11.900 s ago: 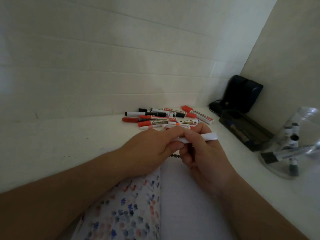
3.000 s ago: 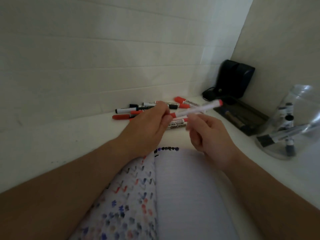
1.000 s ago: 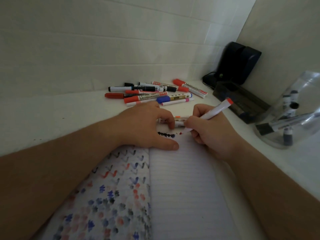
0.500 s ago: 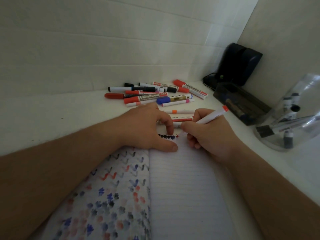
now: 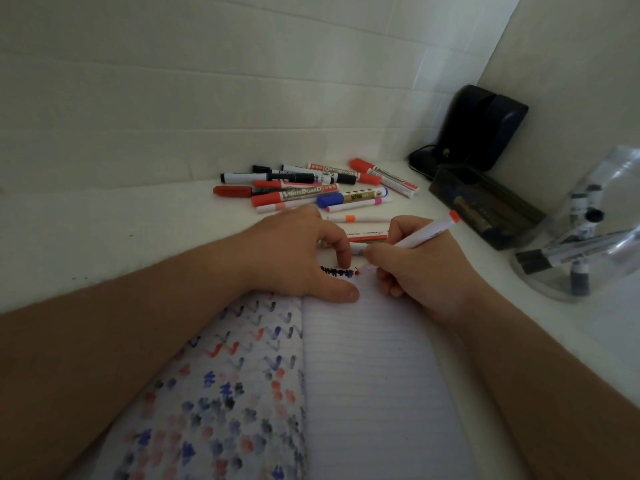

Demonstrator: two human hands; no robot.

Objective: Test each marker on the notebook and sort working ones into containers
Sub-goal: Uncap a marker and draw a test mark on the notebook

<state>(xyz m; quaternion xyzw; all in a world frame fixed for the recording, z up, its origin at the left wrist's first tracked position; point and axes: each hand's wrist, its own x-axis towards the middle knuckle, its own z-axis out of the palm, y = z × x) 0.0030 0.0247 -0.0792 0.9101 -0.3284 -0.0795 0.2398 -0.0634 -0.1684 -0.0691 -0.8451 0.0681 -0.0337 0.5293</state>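
One open notebook (image 5: 374,393) lies at the table's near edge, its left page covered in red, blue and black test marks. The left hand (image 5: 298,261) presses flat on it. The right hand (image 5: 415,268) grips a white marker (image 5: 420,237) with an orange end, tip on the page. Behind, roughly a dozen markers (image 5: 311,190) lie piled. Far right: one dark tray (image 5: 485,206), one clear jar (image 5: 588,237).

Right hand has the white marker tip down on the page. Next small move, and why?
Probably a short stroke rightward on the lined page. The right hand grips the white marker with its tip at a small red mark, just past the dark scribbles; the left hand holds the notebook flat. The mark looks too small to judge.
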